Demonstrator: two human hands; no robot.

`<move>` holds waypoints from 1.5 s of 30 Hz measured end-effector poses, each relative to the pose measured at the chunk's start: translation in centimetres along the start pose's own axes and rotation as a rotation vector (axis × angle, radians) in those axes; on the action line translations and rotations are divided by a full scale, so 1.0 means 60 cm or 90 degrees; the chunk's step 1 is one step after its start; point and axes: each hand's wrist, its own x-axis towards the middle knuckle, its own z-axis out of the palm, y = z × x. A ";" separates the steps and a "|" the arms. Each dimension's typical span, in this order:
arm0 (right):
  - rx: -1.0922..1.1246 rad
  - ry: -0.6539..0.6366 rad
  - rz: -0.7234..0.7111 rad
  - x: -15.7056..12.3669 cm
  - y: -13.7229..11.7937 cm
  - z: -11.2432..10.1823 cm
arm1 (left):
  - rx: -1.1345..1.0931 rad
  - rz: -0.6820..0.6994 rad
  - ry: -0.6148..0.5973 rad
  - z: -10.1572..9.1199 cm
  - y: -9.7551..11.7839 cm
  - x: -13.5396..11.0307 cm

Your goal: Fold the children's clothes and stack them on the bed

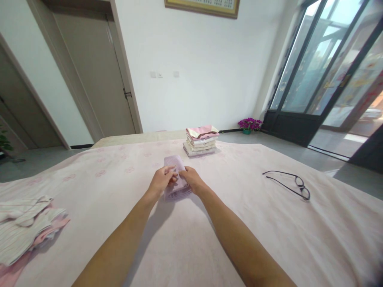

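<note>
A small lavender cloth, folded into a compact bundle, is between my two hands just above or on the bedspread. My left hand grips its left side, the fingers curled over its upper face. On the opposite side, my right hand has the thumb on top and the other fingers wrapped out of sight around the edge. Layered folds show along the bundle's near end. Beyond it stands a neat stack of folded clothes, with a pink piece on top and cream and lavender ones below.
Loose striped and pink clothes lie heaped at the left. Black-framed glasses rest unfolded at the right. Everything sits on a pale pink bedspread. Purple flowers stand on the floor by the glass door.
</note>
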 end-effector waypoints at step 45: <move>-0.540 -0.015 0.039 0.051 0.063 -0.130 | -0.124 -0.143 -0.051 -0.015 -0.081 0.002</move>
